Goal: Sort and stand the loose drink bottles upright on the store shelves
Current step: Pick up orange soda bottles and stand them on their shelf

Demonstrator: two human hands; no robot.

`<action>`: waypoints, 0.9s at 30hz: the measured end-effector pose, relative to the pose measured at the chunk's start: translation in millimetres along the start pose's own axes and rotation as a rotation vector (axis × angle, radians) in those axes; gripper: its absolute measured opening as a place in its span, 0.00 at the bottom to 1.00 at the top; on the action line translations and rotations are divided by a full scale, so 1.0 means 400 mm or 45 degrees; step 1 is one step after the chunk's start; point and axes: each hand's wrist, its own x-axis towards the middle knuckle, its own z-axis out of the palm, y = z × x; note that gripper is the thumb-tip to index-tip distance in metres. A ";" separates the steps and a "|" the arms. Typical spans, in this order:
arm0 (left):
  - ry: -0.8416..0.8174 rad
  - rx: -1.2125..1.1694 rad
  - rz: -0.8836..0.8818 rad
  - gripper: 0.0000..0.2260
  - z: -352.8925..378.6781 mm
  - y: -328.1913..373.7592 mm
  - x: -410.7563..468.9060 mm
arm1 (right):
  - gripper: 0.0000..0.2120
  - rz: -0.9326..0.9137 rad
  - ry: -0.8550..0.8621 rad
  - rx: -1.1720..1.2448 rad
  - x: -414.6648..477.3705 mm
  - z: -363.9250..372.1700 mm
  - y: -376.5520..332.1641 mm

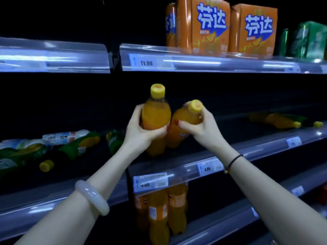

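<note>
Dim store shelf point(177, 167): left hand point(141, 128) grips an upright orange bottle point(155, 114); right hand point(196, 126) grips a second orange bottle point(184, 117) leaning right, touching the first, both above the shelf.

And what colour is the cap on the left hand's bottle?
Yellow; the cap of that bottle shows best in the head view.

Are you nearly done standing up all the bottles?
Not nearly. The standing bottles lower down look done. The left hand grips an upright bottle and the right hand grips a tilted bottle, both at the middle shelf. Green bottles and a white bottle at the left, plus fallen orange bottles at the right, lie on their sides.
</note>
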 end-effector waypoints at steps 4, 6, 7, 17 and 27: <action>-0.020 0.029 0.164 0.30 0.064 0.075 -0.025 | 0.20 -0.126 0.099 0.096 -0.055 -0.087 -0.028; -0.012 0.031 0.181 0.31 0.108 0.118 -0.046 | 0.20 -0.168 0.153 0.128 -0.072 -0.146 -0.045; -0.007 0.029 0.172 0.31 0.137 0.138 -0.063 | 0.20 -0.167 0.162 0.144 -0.080 -0.183 -0.052; 0.042 -0.088 -0.105 0.28 0.400 0.280 -0.286 | 0.11 -0.099 0.115 0.224 -0.171 -0.484 -0.071; -0.082 -0.110 -0.597 0.27 0.525 0.224 -0.438 | 0.12 0.187 -0.219 0.072 -0.292 -0.522 0.073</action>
